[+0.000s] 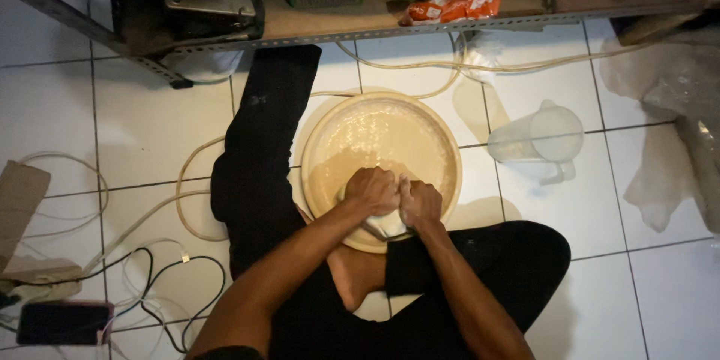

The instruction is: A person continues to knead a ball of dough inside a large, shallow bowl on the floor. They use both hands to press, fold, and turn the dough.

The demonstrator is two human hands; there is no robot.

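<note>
Both hands [394, 196] grip white cloth [386, 223] over basin [322, 135]; orange packet [452, 4] on shelf.

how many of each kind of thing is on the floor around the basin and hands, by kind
round beige basin of cloudy water: 1
pale wet bundle squeezed by left hand and right hand: 1
clear plastic jug, lying on its side: 1
dark phone: 1
pale hose: 1
total: 5
</note>
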